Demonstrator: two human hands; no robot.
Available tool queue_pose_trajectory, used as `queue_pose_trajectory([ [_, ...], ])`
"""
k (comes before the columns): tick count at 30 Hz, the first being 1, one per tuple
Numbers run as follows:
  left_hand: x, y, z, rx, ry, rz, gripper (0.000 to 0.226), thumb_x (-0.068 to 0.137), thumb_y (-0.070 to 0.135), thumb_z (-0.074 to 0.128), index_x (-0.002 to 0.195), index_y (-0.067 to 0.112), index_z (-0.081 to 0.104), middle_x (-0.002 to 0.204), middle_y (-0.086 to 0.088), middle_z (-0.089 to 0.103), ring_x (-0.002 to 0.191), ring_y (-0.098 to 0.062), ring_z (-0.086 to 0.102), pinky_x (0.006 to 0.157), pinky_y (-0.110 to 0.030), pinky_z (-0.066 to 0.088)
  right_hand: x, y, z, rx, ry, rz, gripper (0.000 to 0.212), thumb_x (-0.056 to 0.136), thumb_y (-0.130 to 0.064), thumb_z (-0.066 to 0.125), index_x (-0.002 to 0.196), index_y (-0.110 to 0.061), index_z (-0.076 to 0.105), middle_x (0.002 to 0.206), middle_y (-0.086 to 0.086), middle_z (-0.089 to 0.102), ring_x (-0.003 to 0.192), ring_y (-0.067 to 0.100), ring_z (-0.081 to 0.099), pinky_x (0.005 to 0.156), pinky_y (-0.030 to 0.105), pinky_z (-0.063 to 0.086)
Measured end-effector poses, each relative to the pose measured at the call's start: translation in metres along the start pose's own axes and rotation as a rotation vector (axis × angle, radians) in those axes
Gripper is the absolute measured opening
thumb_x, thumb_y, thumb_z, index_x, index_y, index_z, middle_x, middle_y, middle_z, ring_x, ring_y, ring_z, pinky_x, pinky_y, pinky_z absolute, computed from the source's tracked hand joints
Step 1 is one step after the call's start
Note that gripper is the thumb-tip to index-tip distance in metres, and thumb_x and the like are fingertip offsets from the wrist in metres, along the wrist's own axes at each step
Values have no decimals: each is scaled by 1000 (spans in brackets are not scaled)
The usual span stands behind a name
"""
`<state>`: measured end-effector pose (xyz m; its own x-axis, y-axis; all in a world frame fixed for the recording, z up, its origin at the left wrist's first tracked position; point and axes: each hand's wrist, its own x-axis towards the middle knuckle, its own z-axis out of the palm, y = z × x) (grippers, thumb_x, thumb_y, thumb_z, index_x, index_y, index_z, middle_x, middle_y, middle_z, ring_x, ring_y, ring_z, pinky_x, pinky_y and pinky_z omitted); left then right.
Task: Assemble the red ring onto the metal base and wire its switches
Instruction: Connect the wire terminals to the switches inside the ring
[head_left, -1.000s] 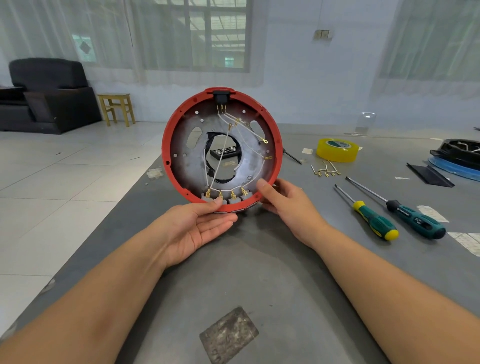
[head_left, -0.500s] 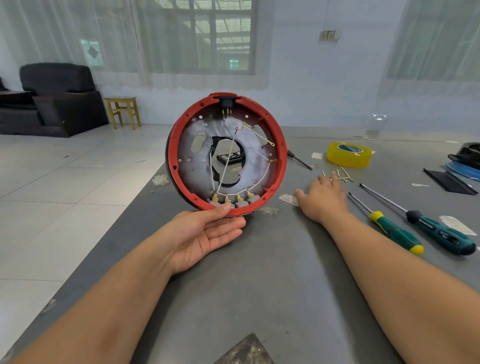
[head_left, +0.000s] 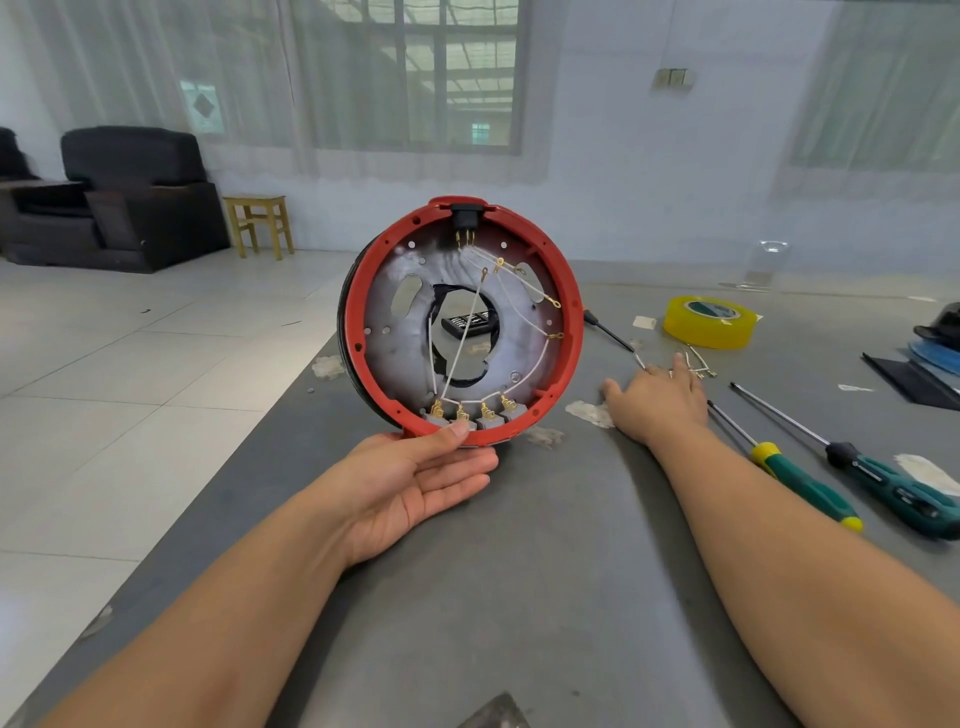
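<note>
Red ring (head_left: 569, 332) on metal base (head_left: 519, 338), stood on edge, pinched at bottom by left hand (head_left: 415, 478); right hand (head_left: 657, 397), fingers flat, nearer the loose metal clips (head_left: 698, 364) rightward on grey table (head_left: 519, 597).

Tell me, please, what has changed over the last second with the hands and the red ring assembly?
The right hand let go of the red ring and moved right across the table to the small gold terminals beside the yellow tape. The left hand still holds the ring upright by its lower edge; both screwdrivers lie untouched.
</note>
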<state>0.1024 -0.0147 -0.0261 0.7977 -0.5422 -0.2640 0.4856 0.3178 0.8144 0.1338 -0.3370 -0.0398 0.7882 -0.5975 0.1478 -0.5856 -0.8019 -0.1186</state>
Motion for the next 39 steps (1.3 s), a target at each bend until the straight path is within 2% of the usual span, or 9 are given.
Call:
queue_pose_trajectory([
  [3,-1,0,1,-3,0,-1,53,73,12,83,120,-8,68,115,-27,75,104,-36,77,72,-39,66,-12,-3,-2,-27,61,-111,58,101,-45,34,132,-5,63,145,14,56,149,30,31,119,43,26],
  [7,-2,0,1,-2,-1,3,54,73,13,82,121,-8,68,115,-27,75,104,-35,77,72,-39,66,-42,-9,-7,82,105,-240,33,101,-25,43,101,-8,71,111,14,70,104,36,61,85,39,51],
  [14,-6,0,3,-1,8,17,50,78,13,79,121,-9,68,114,-27,75,103,-34,78,74,-39,66,-114,-18,-15,176,203,-529,26,98,-18,49,106,-19,74,109,5,71,105,32,62,81,41,54],
  [21,-9,-1,3,-10,17,29,46,78,12,77,119,-8,68,113,-28,75,101,-34,78,72,-39,66,-142,-19,-19,292,182,-561,24,93,-12,54,102,-24,73,107,-5,72,102,23,64,82,38,53],
  [24,-9,-1,2,-9,12,27,48,79,12,78,121,-9,68,113,-28,75,102,-34,78,73,-39,66,-139,-19,-23,519,128,-500,31,85,-2,55,101,-19,75,96,-7,74,88,6,65,83,18,51],
  [27,-8,-1,2,-14,14,29,48,79,12,78,121,-9,68,113,-28,75,102,-35,78,74,-40,66,-135,-15,-27,693,76,-365,27,83,-2,58,90,-24,72,83,-16,68,74,-7,62,70,-2,40],
  [32,-7,-1,0,-17,10,26,49,78,11,78,122,-8,67,113,-28,75,102,-35,78,74,-40,66,-132,-15,-27,550,9,-421,12,84,-15,66,87,-24,73,93,-5,63,86,11,61,77,18,45],
  [35,-6,-1,1,-15,7,26,50,77,12,78,121,-8,68,113,-28,75,102,-35,78,73,-40,66,-132,-17,-25,457,43,-473,8,88,-21,68,88,-23,75,93,-4,58,88,13,55,76,22,38],
  [39,-7,-1,1,-15,8,30,50,76,11,78,121,-9,67,112,-29,75,101,-34,78,72,-39,66,-132,-18,-26,377,78,-517,9,94,-21,67,93,-18,75,91,-1,56,94,23,58,80,31,45],
])
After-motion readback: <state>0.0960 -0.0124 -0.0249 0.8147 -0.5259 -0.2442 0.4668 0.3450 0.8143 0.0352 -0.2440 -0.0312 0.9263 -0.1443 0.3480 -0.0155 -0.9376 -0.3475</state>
